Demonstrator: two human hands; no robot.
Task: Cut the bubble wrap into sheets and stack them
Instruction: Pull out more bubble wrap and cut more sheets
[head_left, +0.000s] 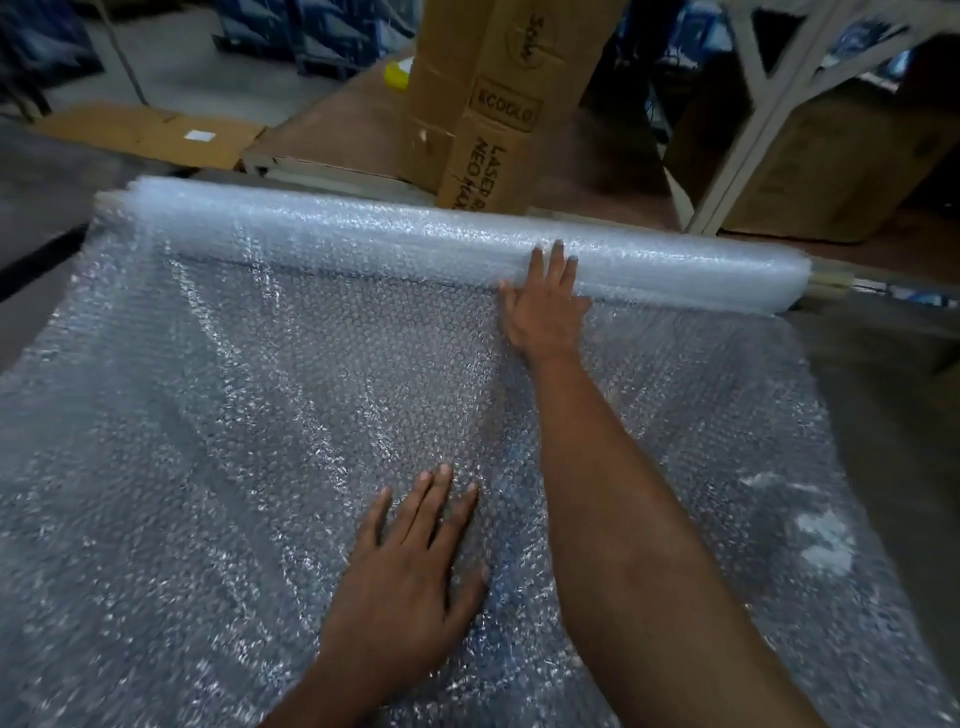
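A long roll of clear bubble wrap (363, 234) lies across the far side of the work surface, running from upper left to right. Its unrolled sheet (208, 441) spreads toward me and covers most of the surface. My right hand (545, 306) reaches far forward, its fingers flat against the near side of the roll right of the middle. My left hand (410, 566) lies palm down on the sheet near me, fingers spread. Neither hand grips anything. No cutting tool is visible.
A tall cardboard box (493, 98) stands just behind the roll. Flat cardboard (156, 135) lies at the back left. A white metal frame (769, 104) and another box (831, 166) stand at the back right. Dark surface (883, 389) shows right of the sheet.
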